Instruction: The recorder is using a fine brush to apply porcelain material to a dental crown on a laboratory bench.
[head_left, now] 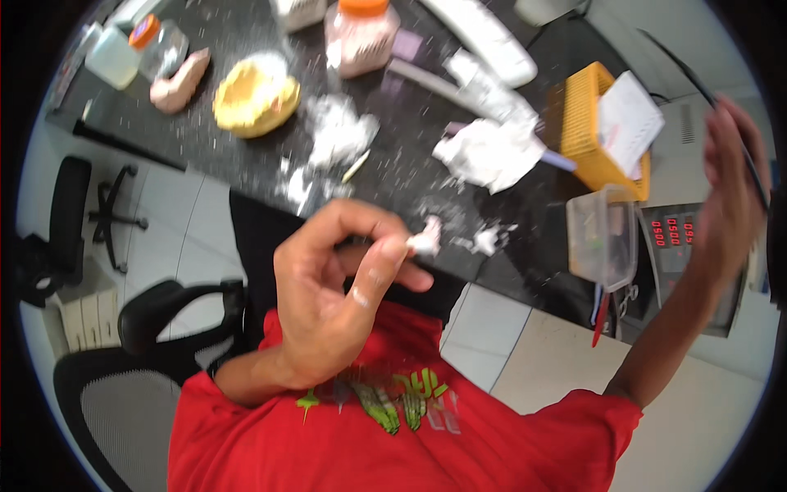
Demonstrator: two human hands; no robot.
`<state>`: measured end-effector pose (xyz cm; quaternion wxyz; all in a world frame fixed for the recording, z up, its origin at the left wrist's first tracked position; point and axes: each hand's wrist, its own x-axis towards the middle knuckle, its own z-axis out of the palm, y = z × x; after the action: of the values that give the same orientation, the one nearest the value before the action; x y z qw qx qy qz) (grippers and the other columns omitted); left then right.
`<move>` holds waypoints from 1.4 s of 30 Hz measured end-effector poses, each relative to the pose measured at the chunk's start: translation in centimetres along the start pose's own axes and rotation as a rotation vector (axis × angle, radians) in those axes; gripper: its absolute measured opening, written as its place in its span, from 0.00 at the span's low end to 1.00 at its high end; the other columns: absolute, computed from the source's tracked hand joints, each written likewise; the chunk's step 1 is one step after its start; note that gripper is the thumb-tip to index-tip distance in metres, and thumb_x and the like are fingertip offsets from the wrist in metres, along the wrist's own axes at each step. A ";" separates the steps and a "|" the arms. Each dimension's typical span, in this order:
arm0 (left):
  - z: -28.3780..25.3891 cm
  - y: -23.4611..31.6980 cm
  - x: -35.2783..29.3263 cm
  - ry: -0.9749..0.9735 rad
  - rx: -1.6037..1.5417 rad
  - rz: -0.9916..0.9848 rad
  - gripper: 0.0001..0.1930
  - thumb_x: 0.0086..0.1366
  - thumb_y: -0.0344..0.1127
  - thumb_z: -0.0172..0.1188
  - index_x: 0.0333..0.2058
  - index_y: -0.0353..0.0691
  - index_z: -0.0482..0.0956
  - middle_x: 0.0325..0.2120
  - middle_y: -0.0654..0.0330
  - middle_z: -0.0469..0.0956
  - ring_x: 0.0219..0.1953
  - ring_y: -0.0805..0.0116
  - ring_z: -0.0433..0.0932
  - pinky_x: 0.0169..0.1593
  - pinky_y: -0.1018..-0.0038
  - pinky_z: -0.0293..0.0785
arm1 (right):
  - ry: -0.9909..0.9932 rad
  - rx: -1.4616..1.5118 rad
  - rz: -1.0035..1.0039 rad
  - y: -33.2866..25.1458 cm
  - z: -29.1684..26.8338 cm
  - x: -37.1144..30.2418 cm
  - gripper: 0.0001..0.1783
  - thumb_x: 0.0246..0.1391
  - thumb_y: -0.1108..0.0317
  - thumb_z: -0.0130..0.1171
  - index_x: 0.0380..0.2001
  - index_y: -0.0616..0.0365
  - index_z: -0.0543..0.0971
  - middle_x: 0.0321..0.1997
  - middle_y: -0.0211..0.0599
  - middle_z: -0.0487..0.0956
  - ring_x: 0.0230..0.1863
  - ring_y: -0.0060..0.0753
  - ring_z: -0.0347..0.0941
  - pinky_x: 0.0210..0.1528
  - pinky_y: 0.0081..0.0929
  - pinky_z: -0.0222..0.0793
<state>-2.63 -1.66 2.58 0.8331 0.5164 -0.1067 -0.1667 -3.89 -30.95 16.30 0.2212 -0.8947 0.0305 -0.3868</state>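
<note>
Between the thumb and fingertips of my left hand [344, 279] is a small pink-and-white piece [425, 237], held in a pinch over the table's near edge. White dust marks the thumb. Far off to the right, my right hand [734, 172] is raised beside a dark curved cord [689, 72] that crosses over its fingers. Blur hides whether the fingers grip that cord. White crumbs [486, 240] and a crumpled white tissue [492, 152] lie on the black table near the left hand.
A yellow plaster dental model [256, 98], a pink curved piece [180, 82] and an orange-lidded jar of pink powder [361, 39] stand farther back. To the right are a yellow basket [580, 123], a clear plastic box [602, 238] and a red-digit display [674, 232]. Chairs [176, 316] stand left.
</note>
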 end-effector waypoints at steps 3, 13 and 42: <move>-0.8 -0.9 -0.2 -0.011 -0.023 0.047 0.04 0.64 0.24 0.53 0.35 0.27 0.70 0.31 0.55 0.74 0.29 0.70 0.79 0.35 0.77 0.79 | 0.008 0.027 0.060 1.8 3.4 5.4 0.18 0.52 0.53 0.62 0.38 0.55 0.82 0.31 0.26 0.80 0.32 0.13 0.69 0.32 0.12 0.61; -1.1 -1.3 -0.9 -0.062 -0.083 0.119 0.03 0.64 0.23 0.52 0.35 0.28 0.70 0.32 0.53 0.74 0.30 0.69 0.79 0.36 0.76 0.79 | -0.234 -0.259 -0.097 7.7 10.1 15.3 0.18 0.46 0.52 0.62 0.31 0.55 0.84 0.25 0.30 0.81 0.27 0.24 0.75 0.33 0.24 0.68; -2.2 -1.5 -0.6 0.106 -0.156 0.213 0.07 0.67 0.33 0.50 0.35 0.35 0.67 0.30 0.55 0.73 0.30 0.69 0.79 0.29 0.79 0.76 | -0.374 0.355 -0.086 -8.4 8.8 -8.9 0.10 0.42 0.81 0.59 0.33 0.65 0.78 0.26 0.40 0.77 0.24 0.26 0.72 0.25 0.18 0.65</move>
<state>-2.67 -0.23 0.26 0.8881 0.4441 -0.1033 -0.0577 -4.89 -18.15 8.49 0.3597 -0.8983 -0.1174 -0.2232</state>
